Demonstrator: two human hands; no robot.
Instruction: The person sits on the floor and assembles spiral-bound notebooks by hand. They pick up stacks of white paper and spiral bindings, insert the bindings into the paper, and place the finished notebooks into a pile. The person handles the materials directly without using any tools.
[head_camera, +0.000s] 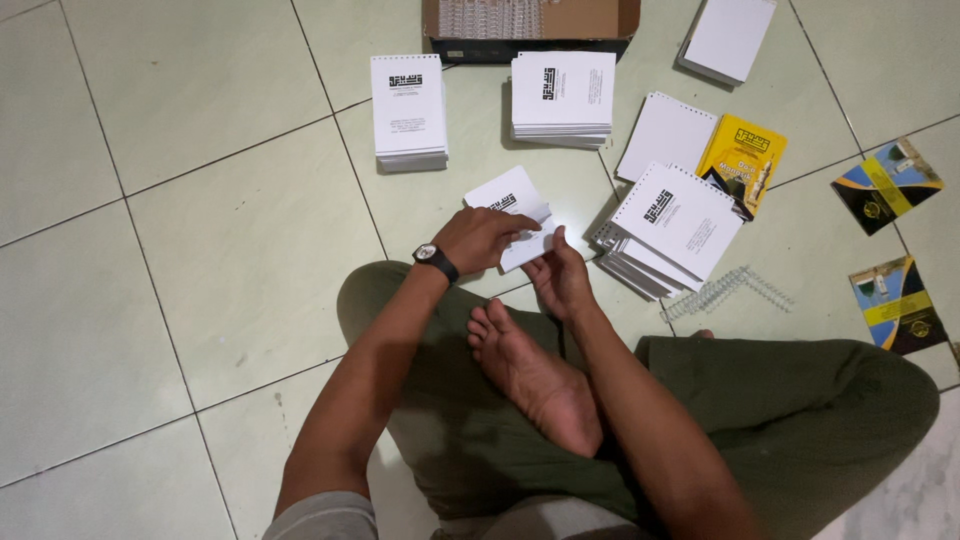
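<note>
Here, left hand (482, 238) and right hand (562, 280) both grip a small white printed paper booklet (515, 215); fingers closed on its edges, above the pale tiled floor (200, 250).

I'm seeing open tile floor (150, 250) all along the left, free passage. Ahead, two white booklet stacks (409, 112) (562, 98) and a cardboard box (530, 25) are blocking. Right side is crowding up: fanned booklet pile (670, 230), yellow cover (742, 160), wire coils (725, 290).
</note>
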